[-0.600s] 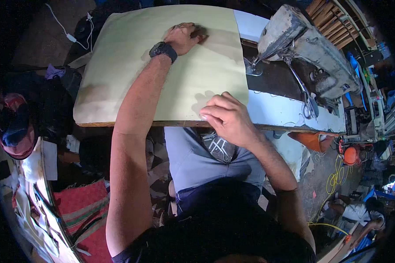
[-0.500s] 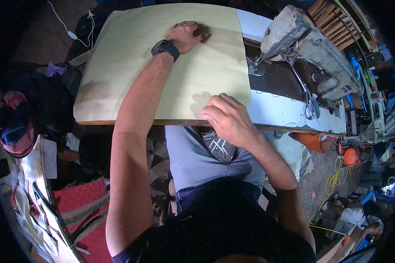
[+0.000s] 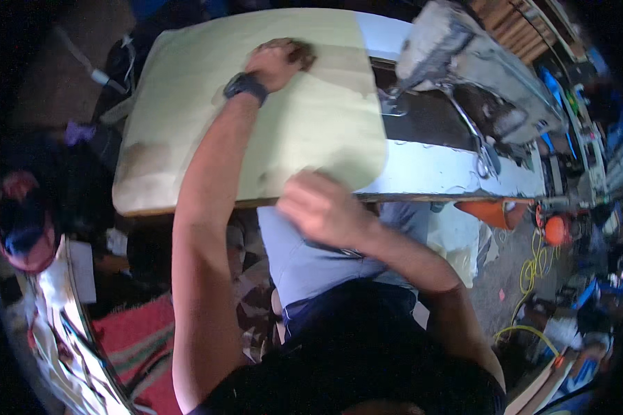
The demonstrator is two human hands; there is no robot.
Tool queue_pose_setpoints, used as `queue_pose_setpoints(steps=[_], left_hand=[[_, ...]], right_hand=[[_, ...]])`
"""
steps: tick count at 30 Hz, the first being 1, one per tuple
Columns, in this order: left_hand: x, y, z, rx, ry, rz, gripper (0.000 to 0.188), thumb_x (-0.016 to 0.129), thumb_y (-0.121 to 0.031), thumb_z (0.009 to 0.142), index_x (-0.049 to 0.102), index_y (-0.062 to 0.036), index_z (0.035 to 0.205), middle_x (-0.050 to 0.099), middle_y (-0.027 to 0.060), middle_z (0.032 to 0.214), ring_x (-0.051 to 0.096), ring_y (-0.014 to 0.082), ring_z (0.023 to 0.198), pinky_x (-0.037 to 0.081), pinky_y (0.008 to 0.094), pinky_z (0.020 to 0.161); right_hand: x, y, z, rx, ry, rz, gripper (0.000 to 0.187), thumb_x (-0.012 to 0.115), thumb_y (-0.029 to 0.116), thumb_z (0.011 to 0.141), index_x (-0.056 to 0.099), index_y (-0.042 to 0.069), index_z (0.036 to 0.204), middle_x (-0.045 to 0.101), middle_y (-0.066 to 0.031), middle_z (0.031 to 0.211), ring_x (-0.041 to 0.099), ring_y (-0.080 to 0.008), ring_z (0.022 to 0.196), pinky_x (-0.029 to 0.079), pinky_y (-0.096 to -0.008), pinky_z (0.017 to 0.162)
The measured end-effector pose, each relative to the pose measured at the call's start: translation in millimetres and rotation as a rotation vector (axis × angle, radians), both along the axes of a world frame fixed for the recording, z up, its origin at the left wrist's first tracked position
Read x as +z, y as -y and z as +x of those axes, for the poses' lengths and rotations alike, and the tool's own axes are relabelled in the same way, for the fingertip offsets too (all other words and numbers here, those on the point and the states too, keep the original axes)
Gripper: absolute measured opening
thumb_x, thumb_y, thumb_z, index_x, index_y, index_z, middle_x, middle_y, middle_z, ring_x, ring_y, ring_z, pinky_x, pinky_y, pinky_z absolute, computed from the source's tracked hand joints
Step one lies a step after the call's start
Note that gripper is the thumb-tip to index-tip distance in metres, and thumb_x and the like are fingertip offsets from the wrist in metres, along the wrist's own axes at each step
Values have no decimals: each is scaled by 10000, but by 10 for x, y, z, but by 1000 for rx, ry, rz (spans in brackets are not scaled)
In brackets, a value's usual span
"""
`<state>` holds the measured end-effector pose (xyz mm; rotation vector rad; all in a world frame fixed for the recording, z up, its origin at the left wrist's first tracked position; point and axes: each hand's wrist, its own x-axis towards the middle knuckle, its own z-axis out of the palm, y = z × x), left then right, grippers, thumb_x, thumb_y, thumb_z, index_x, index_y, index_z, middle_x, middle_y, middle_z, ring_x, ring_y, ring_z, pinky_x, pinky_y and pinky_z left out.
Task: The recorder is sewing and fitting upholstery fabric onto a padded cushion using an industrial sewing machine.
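a large pale yellow-green sheet of fabric (image 3: 304,117) lies spread flat over the left part of the bench (image 3: 457,176), its near edge hanging just past the bench's near edge and its rounded near right corner resting on the white bench top. the left hand (image 3: 278,61) lies at the fabric's far edge, fingers curled and pressed down on the cloth; a dark wristwatch (image 3: 245,86) sits on that wrist. the right hand (image 3: 320,206) is at the fabric's near edge, close to its near right corner, blurred, so i cannot tell whether it pinches the cloth or only rests on it. a grey sewing machine (image 3: 471,66) stands at the bench's far right, just beside the fabric's right edge. beyond the bench's right end, an orange object (image 3: 555,228) and a yellow cable (image 3: 533,277) lie on the floor.
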<state>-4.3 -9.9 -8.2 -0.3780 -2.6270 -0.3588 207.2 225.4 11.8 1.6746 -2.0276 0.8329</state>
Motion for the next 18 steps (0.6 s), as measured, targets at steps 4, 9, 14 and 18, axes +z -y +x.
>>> queue_pose_setpoints(steps=[4,9,14,18], left_hand=[[172,-267,101,-55,54,97,437,533,-431,995,700,-81,1198,670,149,1267,607,334,1207,462,442,1065],[36,285,550,-146,141,47,395,593,-130,1011,597,-28,1392,576,129,1464,524,255,1362,382,379,1177],[363,510,1227,-224,294,4,457,514,-136,1055,481,21,1483,473,182,1548,398,311,1462,304,414,1207],[333,384,1258,-108,302,-3,432,541,-163,1053,531,32,1439,524,203,1494,470,338,1405,362,434,1168]], right_hand=[[-269,-53,613,344,128,73,213,657,221,943,618,92,779,610,-67,856,616,-221,832,558,-366,712],[-325,-1061,798,273,532,228,398,616,371,1004,612,68,746,632,-110,861,643,-284,831,559,-407,714],[-648,-3108,993,-430,835,452,187,672,218,950,716,37,935,690,-157,935,679,-348,877,560,-447,787],[-1472,-4677,1391,-1306,1253,213,185,642,150,956,691,-6,1041,715,-220,1009,690,-394,930,543,-470,827]])
